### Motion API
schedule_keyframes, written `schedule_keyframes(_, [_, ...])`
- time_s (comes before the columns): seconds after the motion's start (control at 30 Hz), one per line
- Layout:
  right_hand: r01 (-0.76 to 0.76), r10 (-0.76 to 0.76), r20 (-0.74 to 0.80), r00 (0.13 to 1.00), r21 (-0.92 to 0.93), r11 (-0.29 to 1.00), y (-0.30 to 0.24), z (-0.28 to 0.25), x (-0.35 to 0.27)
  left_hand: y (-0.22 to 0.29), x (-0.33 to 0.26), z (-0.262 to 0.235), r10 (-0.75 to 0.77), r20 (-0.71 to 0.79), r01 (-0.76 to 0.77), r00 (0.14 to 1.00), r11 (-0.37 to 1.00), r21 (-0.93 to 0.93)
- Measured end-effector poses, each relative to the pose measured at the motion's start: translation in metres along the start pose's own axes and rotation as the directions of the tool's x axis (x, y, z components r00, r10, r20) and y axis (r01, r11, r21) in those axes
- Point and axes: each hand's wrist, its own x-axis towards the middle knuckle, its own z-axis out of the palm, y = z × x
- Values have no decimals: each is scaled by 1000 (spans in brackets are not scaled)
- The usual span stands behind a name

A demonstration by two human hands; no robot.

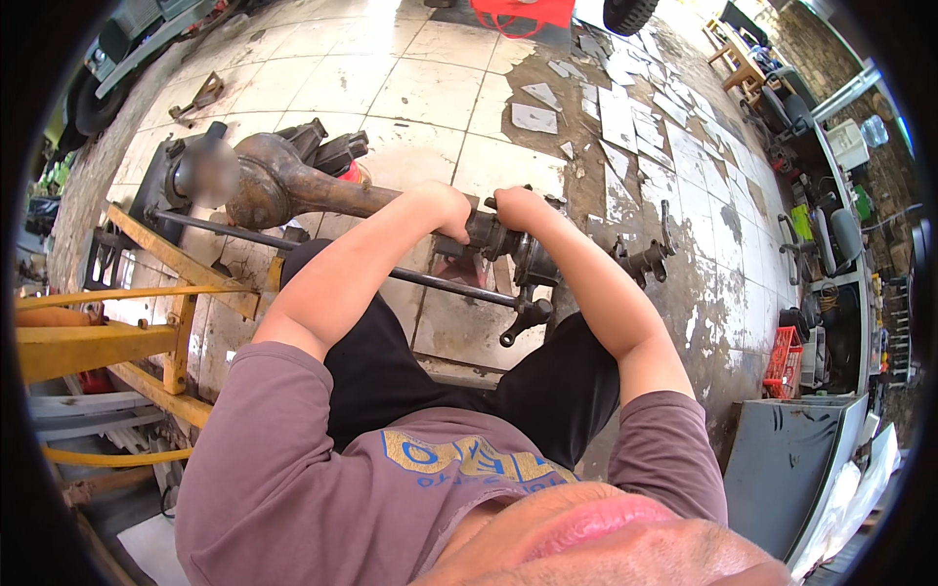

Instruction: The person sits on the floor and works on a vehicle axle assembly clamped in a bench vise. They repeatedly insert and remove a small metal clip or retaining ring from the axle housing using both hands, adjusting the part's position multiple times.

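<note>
A rusty brown vehicle axle [342,198] with a round differential housing [260,186] lies across the floor in front of me. My left hand [447,207] is closed over the axle tube near its right end, most fingers hidden behind it. Close beside it, my right hand [518,208] is curled shut above the dark hub assembly [532,262]. A small dark piece shows at its fingers, too little to name. A long black tie rod [410,280] runs along the near side of the axle and ends in a joint by my right knee.
A yellow steel frame [98,354] stands at the left. Broken tiles [616,117] litter the far floor. A grey cabinet [787,464], a red crate [783,361] and shelving line the right side. At the top are a red bag [523,12] and a tyre [628,14].
</note>
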Motion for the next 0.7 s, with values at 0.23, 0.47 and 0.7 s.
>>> schedule_keyframes(0.23, [-17,17,-41,999,0,1000,-4,9,-1,10,-4,-5,-9,38,9,999,1000,-7])
schedule_keyframes(0.47, [-27,28,-53,998,14,1000,-7,8,-4,4,-3,-3,0,51,1,999,1000,-6])
schedule_keyframes(0.7, [8,-8,-23,1000,12,1000,-1,2,-1,8,-1,-6,-25,43,25,999,1000,-5])
